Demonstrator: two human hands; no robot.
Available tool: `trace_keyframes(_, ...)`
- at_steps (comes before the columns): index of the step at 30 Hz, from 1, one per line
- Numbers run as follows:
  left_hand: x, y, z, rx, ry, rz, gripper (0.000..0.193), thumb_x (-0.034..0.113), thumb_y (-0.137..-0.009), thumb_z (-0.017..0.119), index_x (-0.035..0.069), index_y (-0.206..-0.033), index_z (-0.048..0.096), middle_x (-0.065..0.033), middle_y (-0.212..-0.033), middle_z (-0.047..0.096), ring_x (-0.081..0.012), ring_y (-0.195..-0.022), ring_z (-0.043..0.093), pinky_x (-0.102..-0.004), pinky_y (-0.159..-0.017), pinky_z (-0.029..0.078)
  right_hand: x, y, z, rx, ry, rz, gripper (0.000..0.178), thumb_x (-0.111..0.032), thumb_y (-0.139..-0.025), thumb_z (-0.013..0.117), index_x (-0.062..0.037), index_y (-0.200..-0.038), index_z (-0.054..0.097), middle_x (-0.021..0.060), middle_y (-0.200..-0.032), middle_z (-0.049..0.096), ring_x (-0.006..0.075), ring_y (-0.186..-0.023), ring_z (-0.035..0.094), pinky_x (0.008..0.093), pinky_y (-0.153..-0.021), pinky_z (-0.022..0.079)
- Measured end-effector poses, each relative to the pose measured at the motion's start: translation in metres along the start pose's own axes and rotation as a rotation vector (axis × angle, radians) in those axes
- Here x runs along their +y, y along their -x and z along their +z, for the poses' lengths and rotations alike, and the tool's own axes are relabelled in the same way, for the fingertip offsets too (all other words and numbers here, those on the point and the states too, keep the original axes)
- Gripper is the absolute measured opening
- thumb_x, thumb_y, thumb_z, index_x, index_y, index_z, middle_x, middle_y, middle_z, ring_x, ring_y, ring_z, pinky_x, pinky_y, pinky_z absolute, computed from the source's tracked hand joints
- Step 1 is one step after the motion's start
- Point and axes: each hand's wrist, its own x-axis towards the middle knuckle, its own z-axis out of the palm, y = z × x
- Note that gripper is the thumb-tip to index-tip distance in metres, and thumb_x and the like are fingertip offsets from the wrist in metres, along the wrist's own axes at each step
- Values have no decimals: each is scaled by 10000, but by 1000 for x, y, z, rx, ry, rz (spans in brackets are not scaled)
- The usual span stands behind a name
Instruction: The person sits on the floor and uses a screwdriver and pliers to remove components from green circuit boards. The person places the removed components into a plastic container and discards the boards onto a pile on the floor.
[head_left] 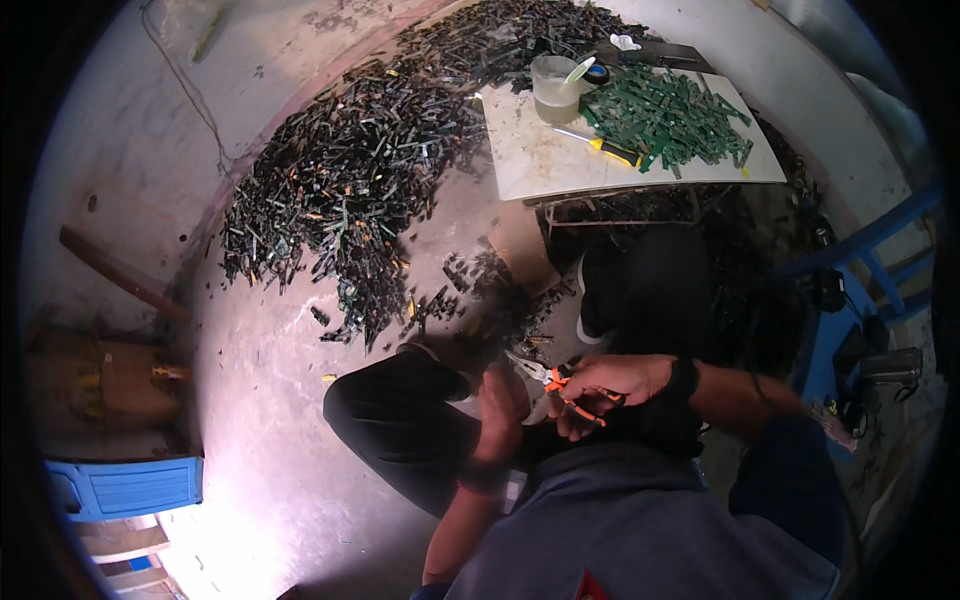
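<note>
Pliers point(556, 382), orange handles, silver nose, in the right hand point(598, 392), above the person's lap, between the knees. Long axis runs diagonal: nose to upper left, away from the body and toward the left hand's side; handle ends to lower right, back toward the torso. Right fingers wrapped on the handles, grasping; handle ends stand apart. Cannot tell if anything sits in the jaws.

Left hand point(497, 412) just beside the nose of the pliers, on its left, pointing up and away from the body. Left fingers: blurred, cannot tell if clenched or holding a small piece. Dark band point(683, 380) on right wrist. Dark trousers point(395, 425), legs bent, knees out to both sides.

Ahead and to the right, a low white surface point(525, 168). On it: pile of green strips point(668, 118), axes mixed; a screwdriver point(618, 153), yellow and black handle to the right, shaft pointing left and slightly away; clear cup point(555, 105) of cloudy liquid, upright, with a pale stick-like tool point(579, 69) leaning in its mouth, upper end to the right; dark roll point(597, 74) next to it.

Floor point(265, 370) at left front: big heap of dark strips point(350, 185), pointing every way. Cardboard piece point(520, 252) near the surface's front edge. Far left: blue plastic stool point(140, 487).
</note>
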Motion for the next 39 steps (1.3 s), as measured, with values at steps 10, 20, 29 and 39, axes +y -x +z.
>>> trace_keyframes(10, 3, 0, 8, 106, -35, 58, 425, 405, -961, 359, 141, -629, 369, 30, -511, 346, -98, -399, 315, -270, -383, 207, 36, -26, 15, -20, -492, -83, 202, -254, -957, 475, -68, -985, 549, 26, -788, 539, 139, -619, 478, 303, -600, 422)
trace_keyframes(20, 23, 15, -10, -90, -348, 166, 377, 429, -975, 348, 138, -750, 427, 27, -564, 363, -67, -460, 310, -230, -434, 237, 1, 0, 5, 862, 1632, -331, 269, -193, -762, 636, 15, -893, 526, 199, -767, 607, 364, -705, 612, 422, -628, 497)
trace_keyframes(29, 5, -14, -29, 180, -23, 119, 431, 493, -969, 324, 115, -943, 528, 31, -672, 452, -86, -492, 378, -228, -432, 324, 26, -30, 38, -104, -426, -152, 140, -137, -871, 567, -83, -966, 480, 13, -758, 471, 107, -593, 413, 262, -548, 372)
trace_keyframes(39, 39, -3, -16, 81, -367, 118, 432, 476, -948, 382, 119, -711, 438, 40, -553, 381, -56, -447, 321, -220, -423, 237, -12, 5, 11, 813, 1394, -446, 229, -154, -781, 600, -9, -940, 523, 146, -751, 579, 324, -683, 607, 408, -589, 479)
